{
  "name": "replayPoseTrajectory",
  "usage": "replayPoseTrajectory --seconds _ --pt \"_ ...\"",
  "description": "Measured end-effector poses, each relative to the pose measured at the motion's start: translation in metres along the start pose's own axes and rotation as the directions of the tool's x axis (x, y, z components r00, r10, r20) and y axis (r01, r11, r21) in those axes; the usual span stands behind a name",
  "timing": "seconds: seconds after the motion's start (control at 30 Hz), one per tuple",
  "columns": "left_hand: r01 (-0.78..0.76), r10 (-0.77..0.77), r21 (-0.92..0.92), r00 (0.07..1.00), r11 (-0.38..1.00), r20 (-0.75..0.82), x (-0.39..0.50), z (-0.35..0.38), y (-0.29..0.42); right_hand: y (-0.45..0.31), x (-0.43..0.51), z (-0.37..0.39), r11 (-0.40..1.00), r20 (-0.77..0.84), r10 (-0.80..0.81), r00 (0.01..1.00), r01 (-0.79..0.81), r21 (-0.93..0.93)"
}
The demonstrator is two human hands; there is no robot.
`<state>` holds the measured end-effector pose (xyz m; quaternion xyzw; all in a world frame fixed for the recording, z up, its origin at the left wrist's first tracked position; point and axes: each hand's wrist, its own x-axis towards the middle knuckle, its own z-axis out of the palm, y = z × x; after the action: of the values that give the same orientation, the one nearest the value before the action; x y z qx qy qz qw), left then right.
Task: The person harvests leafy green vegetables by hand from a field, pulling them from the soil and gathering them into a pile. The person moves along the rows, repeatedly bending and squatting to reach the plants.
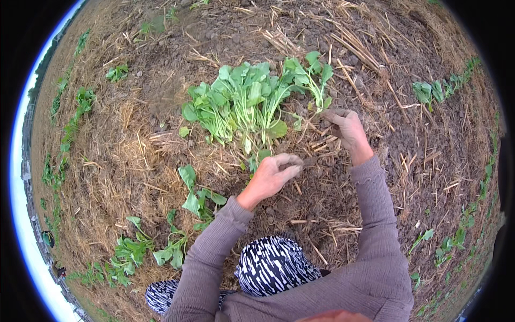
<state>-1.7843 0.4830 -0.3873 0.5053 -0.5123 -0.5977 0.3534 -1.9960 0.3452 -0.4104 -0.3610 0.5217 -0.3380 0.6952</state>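
Observation:
My right hand (pixel 345 128) pinches the root end of a leafy green seedling (pixel 318 90), whose leaves point away from me. Just left of that seedling, a heap of pulled seedlings (pixel 245 100) lies on the soil, stems towards me and leaves away. A few yellowed leaves (pixel 277 129) show at its near side. My left hand (pixel 277 173) hovers nearer to my body, below the heap, with bent fingers and a gap between thumb and fingertips. Nothing is visible in it.
Dry straw (pixel 356 50) litters the brown, clumpy soil (pixel 277 217). Green plants (pixel 201 201) stand or lie near my left forearm. Plant rows run along the left (pixel 70 129) and right (pixel 454 243). My patterned knee (pixel 277 265) is bent below. Distant figures (pixel 48 238) appear at far left.

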Motion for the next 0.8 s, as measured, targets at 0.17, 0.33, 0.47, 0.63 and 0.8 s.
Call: replayPoseTrajectory --seconds 0.17,0.33,0.47,0.63,0.8 --pt "0.221 -0.229 -0.422 0.973 0.879 0.034 0.024 0.032 -0.018 0.040 -0.032 -0.004 0.811 -0.242 -0.221 0.945 0.316 0.493" --pt "0.063 -0.042 0.084 0.974 0.995 -0.223 0.018 0.036 -0.022 0.039 -0.014 0.007 0.967 -0.349 -0.250 0.903 0.250 -0.045" --pt "0.110 0.068 0.464 0.934 0.879 -0.350 0.052 0.023 -0.021 0.055 -0.023 0.024 0.963 -0.362 -0.231 0.903 0.265 0.046" --pt "-0.155 0.402 0.712 0.896 0.685 -0.191 0.061 0.023 -0.021 0.067 -0.047 0.035 0.984 -0.279 -0.096 0.955 0.133 0.116" --pt "-0.347 0.580 0.868 0.810 0.355 0.086 0.011 0.058 -0.026 0.077 -0.079 0.046 0.914 -0.161 0.064 0.985 0.007 0.405"
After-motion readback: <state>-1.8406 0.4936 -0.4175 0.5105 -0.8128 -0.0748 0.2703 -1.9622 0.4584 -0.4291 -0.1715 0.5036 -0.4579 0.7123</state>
